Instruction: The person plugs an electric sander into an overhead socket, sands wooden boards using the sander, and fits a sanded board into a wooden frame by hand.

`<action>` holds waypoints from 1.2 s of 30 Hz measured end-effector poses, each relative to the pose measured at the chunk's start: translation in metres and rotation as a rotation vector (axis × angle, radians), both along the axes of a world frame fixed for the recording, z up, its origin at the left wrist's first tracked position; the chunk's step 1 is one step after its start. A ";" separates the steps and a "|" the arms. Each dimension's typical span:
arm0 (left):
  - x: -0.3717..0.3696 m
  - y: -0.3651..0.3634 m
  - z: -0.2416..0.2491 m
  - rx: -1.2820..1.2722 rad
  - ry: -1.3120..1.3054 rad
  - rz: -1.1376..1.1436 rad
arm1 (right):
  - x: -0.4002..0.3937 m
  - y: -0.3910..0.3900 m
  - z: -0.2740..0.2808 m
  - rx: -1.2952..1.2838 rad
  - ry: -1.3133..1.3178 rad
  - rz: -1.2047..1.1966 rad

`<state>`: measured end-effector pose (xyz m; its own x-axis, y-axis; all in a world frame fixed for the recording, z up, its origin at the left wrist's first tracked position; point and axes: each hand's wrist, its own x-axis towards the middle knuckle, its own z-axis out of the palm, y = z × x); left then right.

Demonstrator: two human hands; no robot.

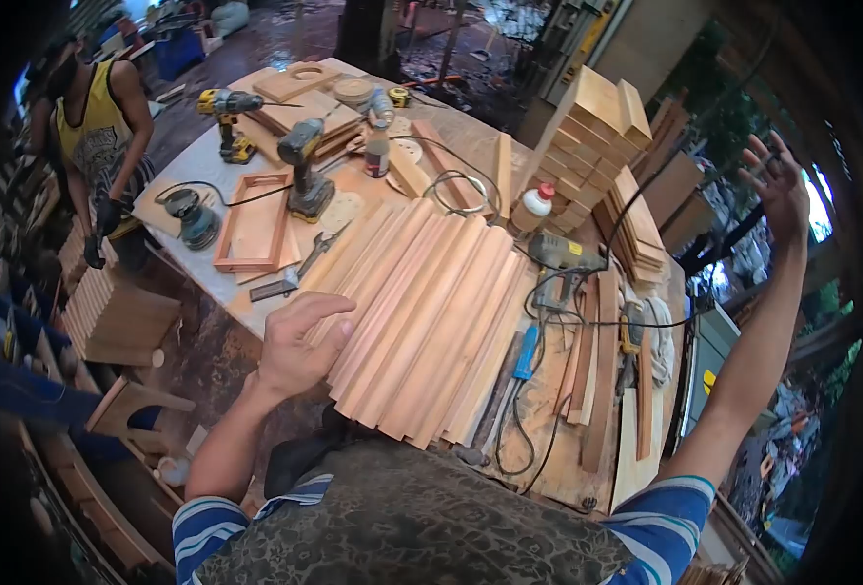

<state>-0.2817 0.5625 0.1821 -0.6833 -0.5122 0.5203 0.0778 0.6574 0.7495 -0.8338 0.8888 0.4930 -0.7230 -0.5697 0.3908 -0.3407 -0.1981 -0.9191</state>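
Long thin wooden strips (427,312) lie side by side in a stack at the near edge of the workbench. At the stack's left side is my left hand (305,341), its fingers curved and apart from the thumb, with nothing visible between them. My right hand (779,185) is raised high at the far right, away from the bench, fingers spread and empty. Beyond the strips stand a drill (307,166) and a small wooden frame (254,222). A metal clamp-like tool (300,270) lies left of the strips.
Another drill (227,122), a sander (193,219), a glue bottle (534,207) and stacked wood blocks (592,132) are on the bench. Cables and a blue-handled tool (526,353) lie right of the strips. A person (105,127) in a yellow top stands at the left.
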 end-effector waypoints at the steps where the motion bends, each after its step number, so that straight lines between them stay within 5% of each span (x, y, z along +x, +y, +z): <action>1: 0.007 -0.004 -0.006 0.004 0.016 0.067 | -0.006 -0.015 -0.001 -0.007 0.002 0.017; 3: 0.024 -0.002 -0.013 0.049 -0.005 0.163 | -0.019 -0.033 0.009 0.001 0.250 -0.567; 5: 0.026 -0.005 -0.030 0.119 0.030 0.276 | 0.013 -0.054 0.006 -0.067 0.610 -0.527; 6: 0.032 -0.008 -0.044 0.143 0.081 0.313 | 0.042 -0.070 0.016 0.023 0.900 -0.726; 7: 0.037 -0.014 -0.057 0.145 0.113 0.313 | 0.034 -0.082 0.022 -0.096 1.534 -1.010; 10: 0.048 -0.036 -0.098 0.229 0.153 0.363 | 0.072 -0.119 0.032 -0.228 0.634 -0.599; 12: 0.053 -0.035 -0.108 0.333 0.169 0.485 | 0.008 -0.121 0.058 -0.180 0.607 -0.643; 13: 0.052 -0.042 -0.102 0.366 0.194 0.578 | -0.017 -0.114 0.058 -0.020 1.087 -0.986; 14: 0.061 -0.050 -0.103 0.328 0.153 0.619 | -0.035 -0.095 0.056 0.317 1.665 -0.948; 15: 0.069 -0.049 -0.086 0.418 0.009 0.764 | 0.046 -0.118 0.053 0.287 1.053 -0.595; 16: 0.079 -0.064 -0.105 0.439 0.150 0.742 | -0.042 -0.109 0.053 0.078 1.068 -0.090; 17: 0.088 -0.077 -0.122 0.340 0.189 0.829 | -0.114 -0.089 0.083 0.286 0.923 -0.167; 18: 0.093 -0.104 -0.145 0.317 0.261 0.861 | -0.094 -0.086 0.080 0.410 1.499 -0.475; 19: 0.104 -0.119 -0.147 0.191 0.072 0.972 | -0.111 -0.081 0.080 0.324 1.014 -0.557; 20: 0.107 -0.128 -0.130 0.238 -0.043 1.024 | -0.096 -0.086 0.073 0.027 0.341 -0.311; 23: 0.114 -0.202 -0.146 -0.084 -0.128 1.160 | -0.112 -0.067 0.072 -0.352 0.040 -0.061; 26: 0.106 -0.268 -0.122 -0.021 -0.316 1.210 | -0.081 -0.074 0.096 -0.194 0.152 -0.164; 27: 0.104 -0.290 -0.108 -0.128 -0.431 1.138 | -0.121 -0.048 0.107 0.037 0.190 0.175; 28: 0.101 -0.318 -0.110 -0.088 -0.443 1.013 | -0.055 -0.075 0.096 -0.129 0.217 -0.075; 29: 0.095 -0.333 -0.102 -0.045 -0.377 0.926 | -0.021 -0.081 0.086 -0.332 0.266 -0.074; 30: 0.098 -0.387 -0.140 -0.130 -0.460 0.890 | -0.005 -0.085 0.085 -0.297 0.505 -0.219; 31: 0.097 -0.408 -0.146 -0.075 -0.544 0.883 | 0.027 -0.091 0.090 -0.506 0.283 -0.074; 34: 0.088 -0.472 -0.196 0.032 -0.687 0.952 | 0.066 -0.127 0.086 -0.656 0.322 -0.397; 36: 0.063 -0.417 -0.139 0.175 -0.754 1.013 | 0.069 -0.142 0.081 -0.708 0.352 -0.527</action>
<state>-0.2192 0.1458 0.0433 -0.0439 -0.9979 0.0482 -0.8798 0.0615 0.4714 -0.7653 0.7469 0.5736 -0.5942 0.2490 0.7648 -0.7796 -0.4120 -0.4716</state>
